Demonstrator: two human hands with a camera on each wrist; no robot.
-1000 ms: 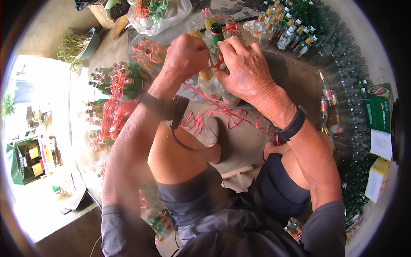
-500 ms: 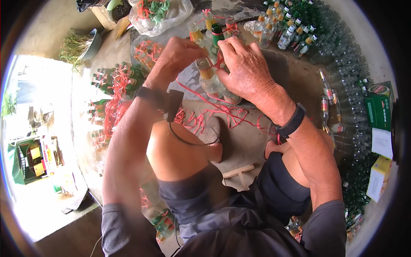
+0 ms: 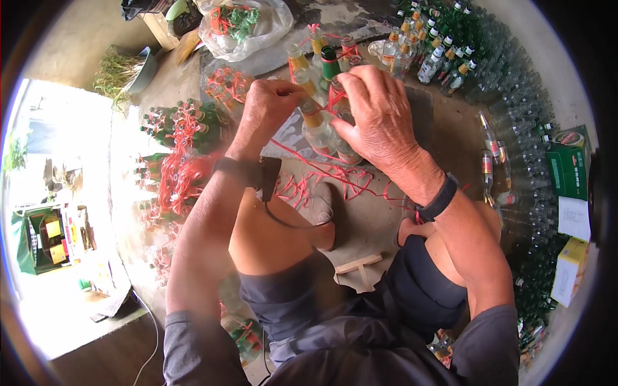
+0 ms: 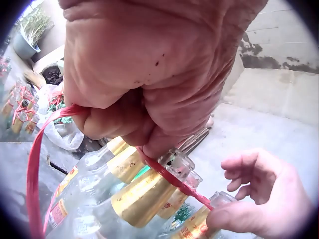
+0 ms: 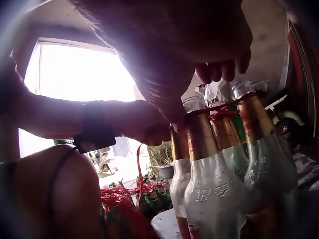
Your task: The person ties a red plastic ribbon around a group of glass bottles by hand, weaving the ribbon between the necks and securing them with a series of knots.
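My left hand (image 3: 269, 109) pinches a red plastic strip (image 4: 34, 172), which runs from the fingers along the necks of a cluster of upright bottles. Most are clear glass with gold neck foil (image 4: 142, 199); a green bottle (image 3: 329, 62) stands among them. At the near right side of the cluster is my right hand (image 3: 381, 112), its fingers spread and loosely bent. Its thumb touches a bottle neck beside the strip in the left wrist view. Embossed characters show on a clear bottle (image 5: 214, 191) in the right wrist view. Part of the strip is hidden by the left fingers.
Loose red strip (image 3: 351, 180) lies tangled between the feet. Bundled green bottles (image 3: 183, 122) stand at left. Many bottles (image 3: 524, 161) line the right wall, some lying on the floor. A plastic bag (image 3: 273, 29) sits at the back, a wooden stool (image 3: 358, 260) below.
My left hand has shifted slightly down and away from the necks, drawing the strip leftward. The right hand has lowered a little and its fingers have opened from the bottles.
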